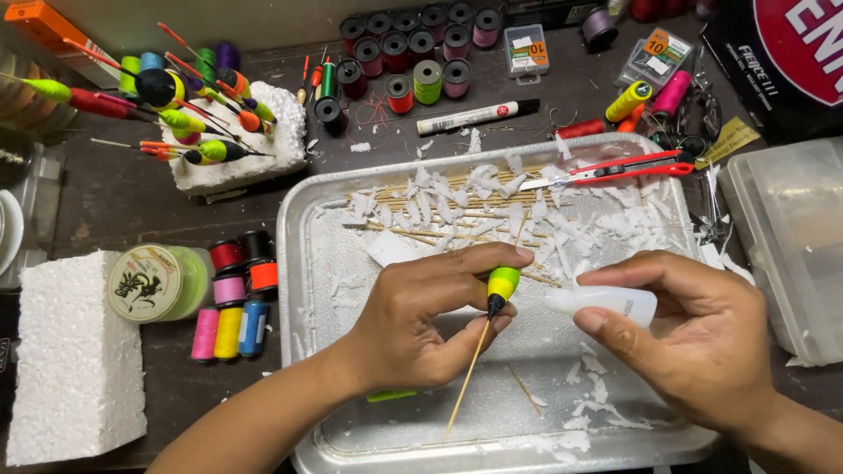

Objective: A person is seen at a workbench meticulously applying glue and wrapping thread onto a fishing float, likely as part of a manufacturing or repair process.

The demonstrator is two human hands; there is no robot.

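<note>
Fingers of the left hand (413, 320) are pinched together on a small fishing float (502, 288), yellow-green above and black below, with thumb and forefinger closed on its body so the thin wooden stick (465, 377) running out of its lower end points down toward the near edge of the metal tray (303, 263). The float hangs over the middle of the tray, seemingly so that drips and scraps fall inside it.

Close beside it, the right hand (694, 338) wraps its fingers around a small white squeeze bottle (606, 303), thumb on top, with the tapered nozzle aimed left, its tip at the float's side; whether it quite touches I cannot tell.

White foam shavings (597, 224) and a row of bare wooden sticks (439, 219) lie across the tray's far half, and a red utility knife (615, 169) rests on its far right rim. Beyond the tray's left edge, coloured thread spools (230, 307) stand on the bench beside a white foam block (75, 360), and finished floats (189, 123) are stuck upright in another foam piece at the far left corner.
</note>
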